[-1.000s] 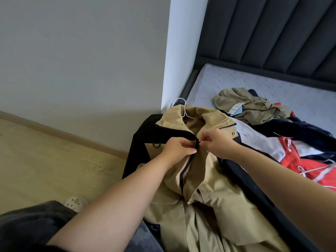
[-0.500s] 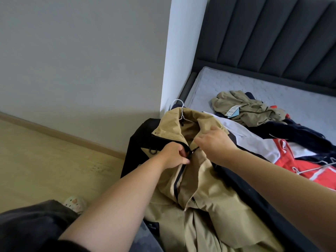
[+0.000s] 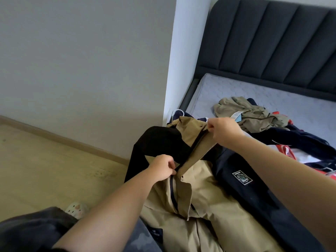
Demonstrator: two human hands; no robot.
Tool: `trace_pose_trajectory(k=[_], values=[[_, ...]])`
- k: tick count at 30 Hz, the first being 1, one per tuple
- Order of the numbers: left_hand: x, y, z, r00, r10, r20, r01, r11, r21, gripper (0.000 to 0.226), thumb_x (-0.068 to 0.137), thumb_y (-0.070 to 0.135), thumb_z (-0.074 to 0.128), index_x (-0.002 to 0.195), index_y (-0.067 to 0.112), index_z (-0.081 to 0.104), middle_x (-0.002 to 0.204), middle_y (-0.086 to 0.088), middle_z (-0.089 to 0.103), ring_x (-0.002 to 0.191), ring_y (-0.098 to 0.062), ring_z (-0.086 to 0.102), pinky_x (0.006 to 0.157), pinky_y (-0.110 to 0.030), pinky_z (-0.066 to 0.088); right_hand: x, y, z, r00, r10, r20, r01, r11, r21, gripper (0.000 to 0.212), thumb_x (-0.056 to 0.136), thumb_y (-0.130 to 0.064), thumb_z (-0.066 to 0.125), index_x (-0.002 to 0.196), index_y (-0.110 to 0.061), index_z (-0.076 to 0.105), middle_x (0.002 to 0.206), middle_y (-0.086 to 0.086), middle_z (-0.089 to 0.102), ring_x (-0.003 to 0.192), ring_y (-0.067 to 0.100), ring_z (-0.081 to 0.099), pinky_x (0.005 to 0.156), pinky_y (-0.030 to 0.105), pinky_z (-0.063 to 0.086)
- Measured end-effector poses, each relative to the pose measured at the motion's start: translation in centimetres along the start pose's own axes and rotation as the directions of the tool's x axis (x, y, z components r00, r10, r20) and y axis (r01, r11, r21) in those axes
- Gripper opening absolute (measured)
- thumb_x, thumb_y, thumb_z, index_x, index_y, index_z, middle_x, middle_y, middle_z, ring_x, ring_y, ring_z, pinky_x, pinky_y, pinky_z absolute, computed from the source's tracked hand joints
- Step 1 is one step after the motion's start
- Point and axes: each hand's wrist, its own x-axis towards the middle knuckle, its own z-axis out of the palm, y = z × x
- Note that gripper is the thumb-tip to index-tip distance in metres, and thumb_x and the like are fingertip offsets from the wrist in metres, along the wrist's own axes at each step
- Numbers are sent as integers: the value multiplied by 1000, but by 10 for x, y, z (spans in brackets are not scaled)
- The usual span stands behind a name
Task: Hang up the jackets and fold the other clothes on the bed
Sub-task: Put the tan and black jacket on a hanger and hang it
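Note:
A tan and black jacket (image 3: 205,193) lies at the bed's near left corner on a white hanger, whose hook (image 3: 177,112) sticks out at the collar. My left hand (image 3: 162,168) pinches the jacket front at the zip, lower down. My right hand (image 3: 224,130) pinches the zip at the collar, with the dark zip line stretched taut between both hands. Under it lies a navy jacket (image 3: 254,188) with a square patch. Farther back sit an olive garment (image 3: 249,114) with a tag and a red, white and navy jacket (image 3: 291,153).
The grey mattress (image 3: 272,95) and the dark padded headboard (image 3: 272,42) fill the right. A white wall corner (image 3: 183,60) stands just left of the bed. Wooden floor (image 3: 45,170) lies to the left, with a patterned slipper (image 3: 77,210) near my leg.
My hands were together at the jacket's chest; now the right hand has gone up to the collar and the left has dropped lower. The zip is closed further up.

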Motion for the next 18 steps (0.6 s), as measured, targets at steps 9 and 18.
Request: trace_pose_trajectory(k=[9,18], values=[[21,58,-31,969,109,-221,-148,975,-168,24,76,45,71,79,24,61,80,11,63,78,-7,59,72,-26,49,-15,-27,-4,995,-103,1,94,911,402,32,83,-6,61,63,-29,51,56,-16,46,55,-4,47,53,10,35],[13,58,-27,944,295,-150,-272,950,155,31,83,21,57,57,23,40,56,10,44,59,-23,47,51,-27,28,-19,-18,-21,931,-355,-89,307,889,-340,17,69,0,58,76,-16,58,67,-2,56,71,25,55,72,34,36]])
